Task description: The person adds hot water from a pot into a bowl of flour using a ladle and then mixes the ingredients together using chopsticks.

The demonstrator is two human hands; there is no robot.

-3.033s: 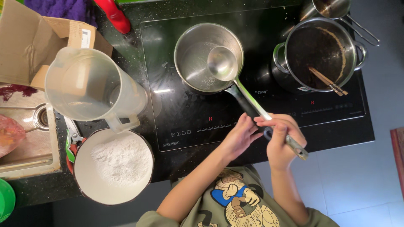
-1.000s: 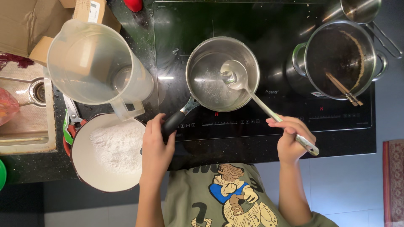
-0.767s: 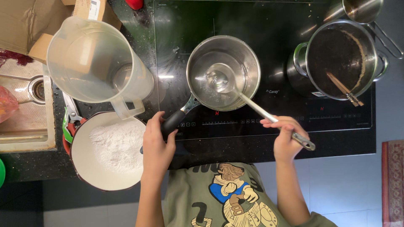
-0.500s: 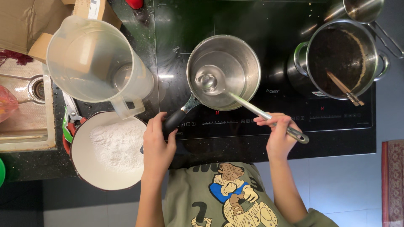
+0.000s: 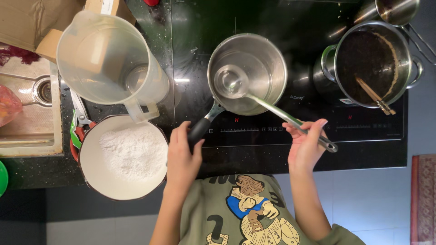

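Note:
A steel saucepan [image 5: 268, 59] stands on the black induction hob [image 5: 254, 131] in the middle of the view. My left hand [image 5: 181, 156] grips its black handle [image 5: 200, 129] at the near side. My right hand [image 5: 305, 145] holds the long handle of a metal ladle [image 5: 231, 81], whose bowl rests inside the saucepan on its left side. To the left stands a white bowl of white flour [image 5: 129, 156], close to my left wrist.
A large clear plastic jug [image 5: 106, 61] stands behind the flour bowl. At the right a bigger steel pot [image 5: 372, 63] holds dark contents and wooden chopsticks; a smaller pot [image 5: 395, 9] is behind it. A sink [image 5: 29, 113] and cardboard box [image 5: 32, 22] are far left.
My left hand moved from the ladle's handle to the saucepan handle. The ladle bowl shifted leftward inside the pan, and my right hand came slightly left with it.

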